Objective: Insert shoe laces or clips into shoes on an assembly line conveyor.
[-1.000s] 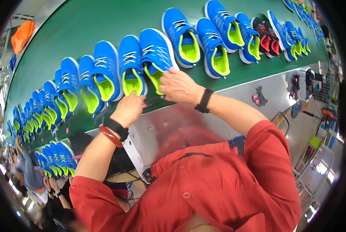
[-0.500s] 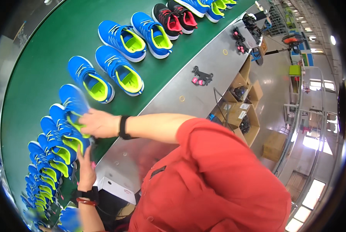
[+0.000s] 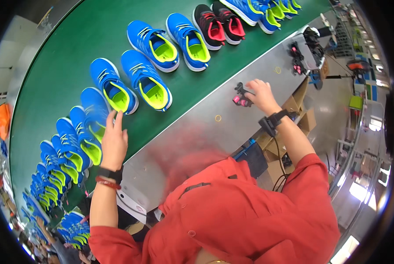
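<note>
My left hand (image 3: 114, 143) is beside the open end of a blurred blue sneaker (image 3: 95, 103) with a lime lining. Its fingers stretch upward with the thumb apart; whether they touch the shoe I cannot tell. On the grey metal ledge, my right hand (image 3: 263, 96) hovers at a small bunch of black plastic pieces with pink tags (image 3: 242, 96). Its fingers are spread and partly bent, with no firm grip showing. Just beyond the left hand stands a pair of blue sneakers, one nearer (image 3: 114, 86) and one to its right (image 3: 148, 81).
A long row of blue sneakers (image 3: 67, 145) lines the green belt (image 3: 56, 66) on the left. Farther up stand another blue pair (image 3: 188, 42) and a black pair with red lining (image 3: 209, 26). A white box of black pieces (image 3: 309, 48) sits on the ledge (image 3: 197, 136), above cardboard boxes (image 3: 309, 121).
My right hand has left the blue sneaker and moved right to the black pieces on the ledge. My left hand has shifted up and right along the row. The view has turned slightly.
</note>
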`<action>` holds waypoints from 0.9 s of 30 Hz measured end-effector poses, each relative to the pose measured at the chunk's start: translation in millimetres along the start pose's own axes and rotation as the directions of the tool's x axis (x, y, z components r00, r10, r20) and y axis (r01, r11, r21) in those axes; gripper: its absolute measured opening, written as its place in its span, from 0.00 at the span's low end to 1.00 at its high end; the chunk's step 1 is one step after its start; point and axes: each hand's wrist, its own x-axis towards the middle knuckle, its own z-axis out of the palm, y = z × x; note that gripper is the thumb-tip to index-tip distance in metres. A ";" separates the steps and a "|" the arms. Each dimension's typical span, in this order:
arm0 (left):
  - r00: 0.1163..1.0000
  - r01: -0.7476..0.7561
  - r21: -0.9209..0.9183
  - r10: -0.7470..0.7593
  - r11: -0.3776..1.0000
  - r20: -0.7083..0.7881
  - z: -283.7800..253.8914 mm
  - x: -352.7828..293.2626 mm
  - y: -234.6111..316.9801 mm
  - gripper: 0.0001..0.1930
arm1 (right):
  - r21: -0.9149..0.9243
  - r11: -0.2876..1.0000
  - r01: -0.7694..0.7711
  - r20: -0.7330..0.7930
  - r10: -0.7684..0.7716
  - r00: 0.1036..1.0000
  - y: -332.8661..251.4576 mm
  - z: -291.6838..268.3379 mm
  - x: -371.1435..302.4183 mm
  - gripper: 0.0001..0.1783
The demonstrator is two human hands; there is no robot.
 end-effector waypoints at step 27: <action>0.994 -0.099 -0.205 0.104 0.974 0.017 38.0 28.5 -10.9 0.11 | 0.797 0.343 -0.497 0.588 -0.255 0.767 -252.7 49.0 5.8 0.21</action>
